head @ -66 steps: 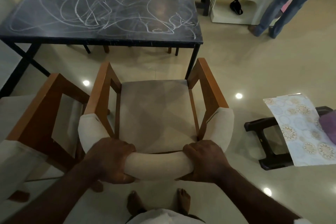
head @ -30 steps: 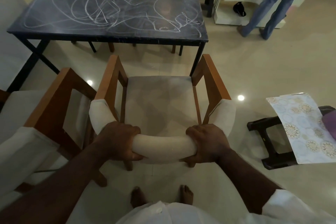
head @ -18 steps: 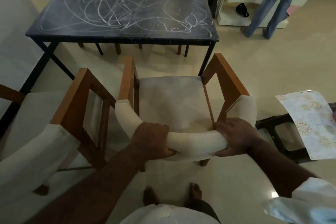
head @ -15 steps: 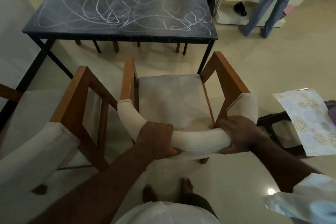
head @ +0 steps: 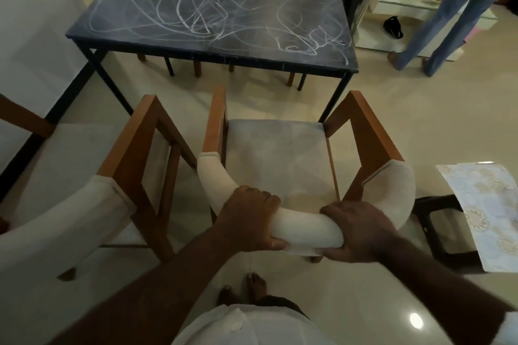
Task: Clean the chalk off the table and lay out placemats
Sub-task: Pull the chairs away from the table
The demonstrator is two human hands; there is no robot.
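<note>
A dark table [head: 179, 45] stands ahead, its top covered in white chalk scribbles. Between it and me is a wooden chair [head: 280, 159] with a cream seat and a padded curved backrest. My left hand [head: 249, 218] and my right hand [head: 358, 230] both grip that backrest from above, about a hand's width apart. A patterned placemat [head: 487, 213] lies on a black stool [head: 445, 232] at the right edge.
A second, matching chair [head: 131, 165] stands close on the left, beside a white wall. More chairs sit behind the table. A person in jeans [head: 437, 17] stands at the far right by a low white table [head: 392, 3]. My bare feet are just behind the held chair.
The held chair has shifted back from the table and a little to the right in view. Both hands have kept their grip on the backrest throughout.
</note>
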